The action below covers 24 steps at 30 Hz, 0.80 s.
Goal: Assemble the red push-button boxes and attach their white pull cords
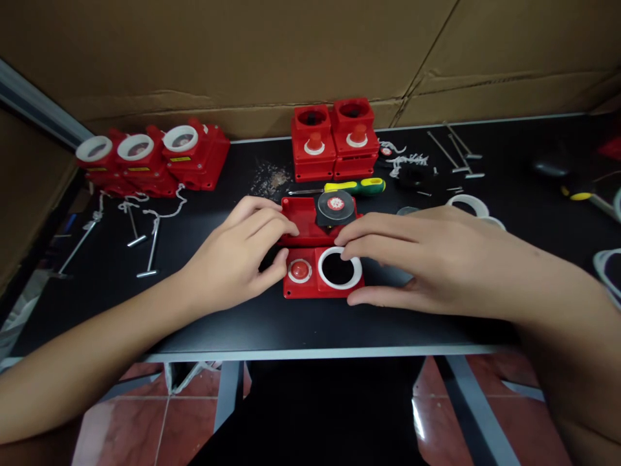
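A red alarm-box cover with a red dome and a white ring lies on the black table in front of me. Just behind it is an open red box base, with a round dark disc bearing a red-and-white label at its right part. My left hand curls at the left ends of both pieces, thumb at the cover's corner and fingertips on the base. From the right, my right hand grips the cover, index finger on the ring and thumb at the lower right corner.
Behind lie a yellow-green screwdriver and two red boxes. Three red units with white rings stand back left, small metal hammers tied to them. Metal rods, screws and white rings lie to the right.
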Each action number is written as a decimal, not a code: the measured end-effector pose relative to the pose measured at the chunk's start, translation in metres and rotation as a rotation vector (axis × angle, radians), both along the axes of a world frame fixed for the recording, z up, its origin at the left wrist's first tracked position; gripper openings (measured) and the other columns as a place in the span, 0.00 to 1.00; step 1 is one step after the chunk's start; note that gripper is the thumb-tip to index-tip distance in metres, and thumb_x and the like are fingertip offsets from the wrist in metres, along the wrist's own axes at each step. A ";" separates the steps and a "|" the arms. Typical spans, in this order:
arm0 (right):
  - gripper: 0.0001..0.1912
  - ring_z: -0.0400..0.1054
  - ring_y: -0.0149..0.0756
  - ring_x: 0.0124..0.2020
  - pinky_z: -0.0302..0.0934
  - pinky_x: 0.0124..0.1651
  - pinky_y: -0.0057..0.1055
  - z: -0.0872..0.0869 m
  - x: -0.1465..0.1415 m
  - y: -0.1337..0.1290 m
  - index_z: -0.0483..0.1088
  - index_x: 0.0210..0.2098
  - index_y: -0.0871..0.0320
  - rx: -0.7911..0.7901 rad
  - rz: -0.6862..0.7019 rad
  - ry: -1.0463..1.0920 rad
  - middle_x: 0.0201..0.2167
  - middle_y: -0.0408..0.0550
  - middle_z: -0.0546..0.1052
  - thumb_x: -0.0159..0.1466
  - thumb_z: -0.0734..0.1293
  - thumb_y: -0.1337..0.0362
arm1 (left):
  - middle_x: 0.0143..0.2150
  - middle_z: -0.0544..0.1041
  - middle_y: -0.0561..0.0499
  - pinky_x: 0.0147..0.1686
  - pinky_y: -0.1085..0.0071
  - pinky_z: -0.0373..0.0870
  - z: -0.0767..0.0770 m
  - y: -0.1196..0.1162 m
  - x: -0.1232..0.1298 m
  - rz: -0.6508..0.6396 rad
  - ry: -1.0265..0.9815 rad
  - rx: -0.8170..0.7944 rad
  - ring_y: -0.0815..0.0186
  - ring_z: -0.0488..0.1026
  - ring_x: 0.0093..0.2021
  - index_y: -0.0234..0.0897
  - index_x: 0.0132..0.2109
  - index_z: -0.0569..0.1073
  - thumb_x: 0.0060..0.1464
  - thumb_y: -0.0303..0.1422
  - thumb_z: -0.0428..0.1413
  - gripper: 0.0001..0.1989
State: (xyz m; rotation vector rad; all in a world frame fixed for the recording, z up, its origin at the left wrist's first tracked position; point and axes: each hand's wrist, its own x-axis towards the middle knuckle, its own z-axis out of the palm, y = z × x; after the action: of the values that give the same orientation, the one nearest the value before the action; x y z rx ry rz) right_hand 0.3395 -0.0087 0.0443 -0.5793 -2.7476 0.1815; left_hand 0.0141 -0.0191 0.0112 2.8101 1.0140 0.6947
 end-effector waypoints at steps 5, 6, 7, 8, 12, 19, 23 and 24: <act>0.14 0.78 0.37 0.30 0.60 0.26 0.37 -0.003 -0.009 -0.008 0.77 0.53 0.60 0.120 -0.016 -0.033 0.58 0.54 0.86 0.76 0.78 0.58 | 0.54 0.86 0.44 0.64 0.48 0.82 -0.001 -0.001 0.000 0.016 -0.004 -0.019 0.46 0.80 0.64 0.38 0.59 0.78 0.75 0.27 0.58 0.10; 0.13 0.77 0.37 0.30 0.59 0.25 0.37 -0.004 -0.010 -0.009 0.76 0.53 0.60 0.117 -0.024 -0.032 0.58 0.54 0.86 0.75 0.78 0.60 | 0.55 0.86 0.44 0.64 0.48 0.82 -0.001 -0.001 0.000 0.018 -0.007 -0.027 0.46 0.80 0.64 0.39 0.59 0.78 0.74 0.27 0.59 0.11; 0.13 0.77 0.36 0.30 0.59 0.25 0.36 -0.005 -0.010 -0.009 0.76 0.52 0.60 0.110 -0.028 -0.031 0.58 0.54 0.86 0.75 0.78 0.61 | 0.55 0.86 0.44 0.64 0.48 0.82 -0.001 -0.001 0.000 0.022 -0.010 -0.033 0.47 0.80 0.63 0.39 0.59 0.78 0.74 0.27 0.59 0.11; 0.13 0.77 0.36 0.31 0.59 0.25 0.36 -0.005 -0.010 -0.009 0.76 0.52 0.60 0.096 -0.026 -0.029 0.57 0.53 0.86 0.75 0.78 0.61 | 0.57 0.86 0.43 0.64 0.47 0.82 -0.001 -0.001 0.000 0.027 -0.015 -0.034 0.47 0.80 0.63 0.39 0.60 0.78 0.74 0.27 0.59 0.11; 0.13 0.80 0.36 0.34 0.66 0.31 0.34 -0.004 -0.008 -0.008 0.76 0.54 0.58 -0.064 0.010 -0.022 0.56 0.49 0.86 0.75 0.79 0.62 | 0.68 0.80 0.36 0.68 0.43 0.81 -0.003 0.004 -0.003 0.072 -0.050 -0.006 0.45 0.80 0.68 0.38 0.65 0.75 0.73 0.28 0.60 0.17; 0.18 0.76 0.32 0.30 0.64 0.31 0.32 0.000 -0.009 -0.008 0.76 0.56 0.57 -0.215 -0.009 -0.063 0.56 0.49 0.85 0.70 0.81 0.66 | 0.76 0.74 0.31 0.75 0.40 0.77 -0.018 0.020 -0.011 0.073 -0.067 -0.111 0.41 0.75 0.75 0.35 0.80 0.63 0.73 0.39 0.66 0.37; 0.18 0.80 0.34 0.35 0.67 0.35 0.32 0.002 -0.009 -0.007 0.76 0.57 0.55 -0.313 0.027 -0.028 0.55 0.46 0.86 0.70 0.79 0.66 | 0.77 0.74 0.34 0.76 0.42 0.77 -0.022 0.021 -0.011 0.044 -0.066 -0.177 0.43 0.75 0.75 0.39 0.81 0.61 0.75 0.38 0.64 0.36; 0.17 0.82 0.37 0.40 0.70 0.38 0.33 0.003 -0.008 -0.006 0.76 0.57 0.54 -0.331 0.040 -0.002 0.55 0.47 0.86 0.71 0.78 0.64 | 0.77 0.74 0.34 0.76 0.42 0.76 -0.022 0.021 -0.011 0.037 -0.067 -0.176 0.43 0.75 0.75 0.39 0.81 0.61 0.75 0.38 0.64 0.36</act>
State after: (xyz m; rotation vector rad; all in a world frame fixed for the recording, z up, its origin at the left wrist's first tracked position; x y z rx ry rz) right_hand 0.3318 -0.0149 0.0474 -0.6055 -2.7500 0.6540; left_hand 0.0030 0.0020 -0.0108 2.6071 1.0622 0.6634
